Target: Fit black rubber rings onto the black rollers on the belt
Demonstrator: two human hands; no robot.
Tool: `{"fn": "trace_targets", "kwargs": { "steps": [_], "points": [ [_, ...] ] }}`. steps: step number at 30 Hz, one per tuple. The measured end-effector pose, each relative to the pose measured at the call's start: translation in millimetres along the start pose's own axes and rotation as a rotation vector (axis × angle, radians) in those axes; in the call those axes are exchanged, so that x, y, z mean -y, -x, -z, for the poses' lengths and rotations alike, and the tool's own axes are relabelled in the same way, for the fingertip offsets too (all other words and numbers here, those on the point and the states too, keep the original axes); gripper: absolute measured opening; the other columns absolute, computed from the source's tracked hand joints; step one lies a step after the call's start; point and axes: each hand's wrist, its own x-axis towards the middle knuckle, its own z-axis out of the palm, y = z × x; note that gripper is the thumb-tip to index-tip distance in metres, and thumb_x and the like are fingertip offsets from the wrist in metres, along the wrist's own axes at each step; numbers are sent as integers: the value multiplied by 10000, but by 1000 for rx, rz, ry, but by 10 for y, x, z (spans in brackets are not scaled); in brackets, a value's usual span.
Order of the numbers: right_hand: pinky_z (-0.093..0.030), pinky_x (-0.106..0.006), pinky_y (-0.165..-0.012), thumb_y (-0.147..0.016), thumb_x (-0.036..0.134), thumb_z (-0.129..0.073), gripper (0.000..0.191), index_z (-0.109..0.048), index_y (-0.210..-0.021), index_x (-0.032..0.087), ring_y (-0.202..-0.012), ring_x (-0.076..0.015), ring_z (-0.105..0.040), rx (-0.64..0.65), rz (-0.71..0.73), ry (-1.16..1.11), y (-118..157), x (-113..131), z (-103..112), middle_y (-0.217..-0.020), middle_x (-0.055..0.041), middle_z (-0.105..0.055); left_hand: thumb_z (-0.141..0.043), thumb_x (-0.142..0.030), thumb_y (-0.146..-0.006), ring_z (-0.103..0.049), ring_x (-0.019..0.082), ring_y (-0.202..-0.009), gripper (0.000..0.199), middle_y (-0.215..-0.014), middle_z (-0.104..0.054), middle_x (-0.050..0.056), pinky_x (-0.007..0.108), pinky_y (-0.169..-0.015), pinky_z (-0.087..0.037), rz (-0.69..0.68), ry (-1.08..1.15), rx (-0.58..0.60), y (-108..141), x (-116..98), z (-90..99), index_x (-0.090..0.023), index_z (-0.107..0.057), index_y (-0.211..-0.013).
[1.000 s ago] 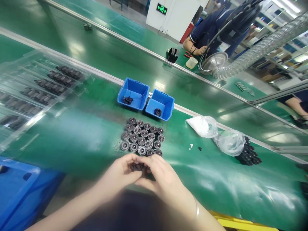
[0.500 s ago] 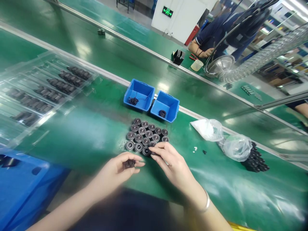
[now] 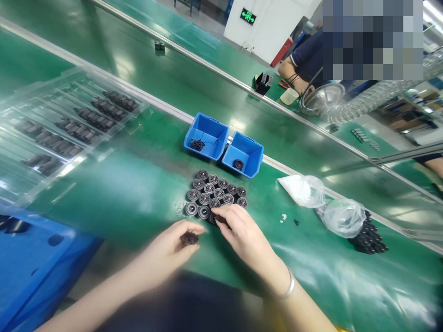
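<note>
Rows of round black parts [image 3: 209, 188] stand close together on the green table. Several have swirl-shaped tops; those at the front left show a plain ring with a centre hole. My left hand [image 3: 178, 242] is curled around a small cluster of dark pieces [image 3: 190, 238], just in front of the rows. At the front right of the rows, my right hand [image 3: 238, 226] has its fingertips pinched over a round part; what lies between the fingertips is hidden.
Two blue bins [image 3: 207, 135] with dark rings stand behind the rows. A clear tray [image 3: 76, 120] of black parts lies left. Plastic bags [image 3: 342, 216] and black parts [image 3: 370, 237] are right. A blue crate [image 3: 41, 258] is front left. A person [image 3: 297, 69] sits across the table.
My right hand has shifted slightly left along the front row and now covers a part that was visible. The fingers of my left hand have curled in more. The whole view has shifted a little.
</note>
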Motion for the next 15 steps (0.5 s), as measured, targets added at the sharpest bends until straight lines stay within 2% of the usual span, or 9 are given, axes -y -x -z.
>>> {"fn": "trace_targets", "kwargs": {
  "steps": [3, 7, 11, 15],
  "points": [
    [-490, -392, -906, -963, 121, -506, 292, -522, -1248, 183, -1029, -210, -563, -14, 5, 33, -8, -3, 0, -1084, -89, -619, -554, -267, -878, -602, 235, -1070, 231, -1144, -582, 85, 397, -983, -487, -19, -50, -11, 9, -47, 11, -219, -645, -1084],
    [-486, -392, -913, -961, 115, -514, 299, -516, -1252, 185, -1034, -206, -567, -24, 33, 41, -7, -23, -9, -1099, -87, -627, -538, -293, -882, -613, 203, -951, 271, -1048, -552, 69, 372, -919, -509, -5, -66, -6, 24, -96, 30, -231, -667, -1112],
    [-484, -390, -910, -958, 107, -520, 306, -514, -1253, 190, -1026, -196, -569, -23, 45, 53, -8, -39, -8, -1113, -78, -636, -594, -269, -841, -637, 212, -996, 320, -1093, -578, 63, 372, -944, -506, 20, 30, 14, 26, -80, 25, -251, -653, -1154],
    [-489, -383, -907, -962, 107, -510, 307, -510, -1258, 186, -1020, -191, -572, 8, 53, 54, -30, -28, 32, -1117, -76, -636, -655, -248, -795, -655, 232, -1016, 287, -1111, -656, 70, 369, -925, -518, 82, 90, 18, 1, -66, 3, -224, -661, -1081]
  ]
}}
